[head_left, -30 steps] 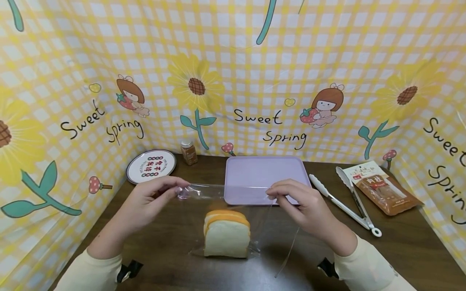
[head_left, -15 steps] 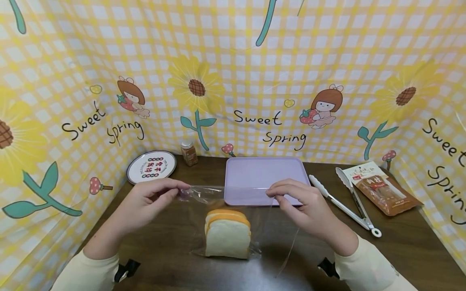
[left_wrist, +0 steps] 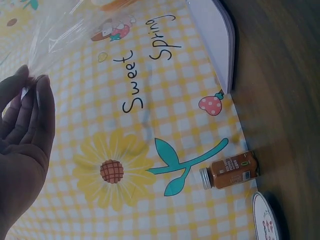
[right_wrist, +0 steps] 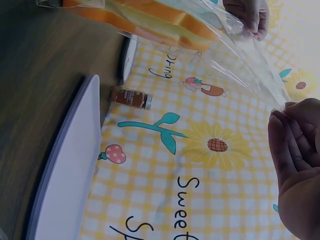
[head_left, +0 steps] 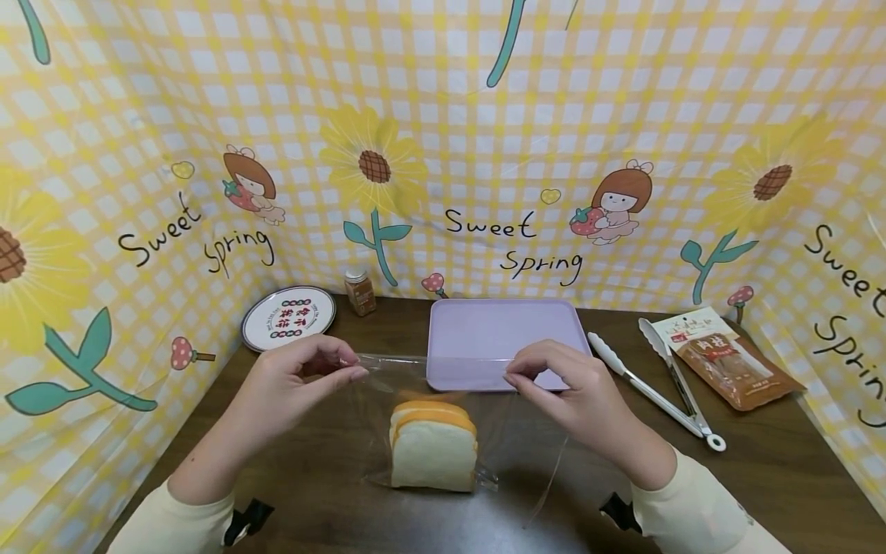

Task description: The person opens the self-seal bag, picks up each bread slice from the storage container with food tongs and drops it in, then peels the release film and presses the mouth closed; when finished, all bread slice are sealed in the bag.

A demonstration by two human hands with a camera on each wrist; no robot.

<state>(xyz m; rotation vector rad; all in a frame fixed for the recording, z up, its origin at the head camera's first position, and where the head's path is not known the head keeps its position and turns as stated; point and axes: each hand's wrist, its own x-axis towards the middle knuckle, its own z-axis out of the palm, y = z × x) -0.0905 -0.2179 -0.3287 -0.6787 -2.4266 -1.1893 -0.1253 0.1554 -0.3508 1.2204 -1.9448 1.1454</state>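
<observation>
A clear plastic bag [head_left: 394, 375] stands stretched upward over the table, with a few thick bread slices [head_left: 434, 455] with orange crust inside its lower part. My left hand [head_left: 280, 391] pinches the bag's top left corner between thumb and fingers; the left wrist view also has this hand [left_wrist: 27, 130] on the film. The opposite top corner is pinched by my right hand [head_left: 584, 385]. Seen from the right wrist, that hand [right_wrist: 300, 155] holds the film [right_wrist: 245, 60] taut, and the bread [right_wrist: 165, 22] hangs beyond it. Whether the bag's mouth is parted I cannot tell.
Behind the bag lies a lilac tray [head_left: 508, 331]. White-tipped tongs [head_left: 654, 396] and a brown-and-white packet [head_left: 734, 362] are at the right. A round plate [head_left: 287, 317] and a small spice jar [head_left: 360, 294] stand back left, before a checked cloth [head_left: 477, 154].
My left thumb and fingers have shifted on the bag's corner, and the bunched film there looks flatter. The right hand keeps nearly the same place. The bread stays put.
</observation>
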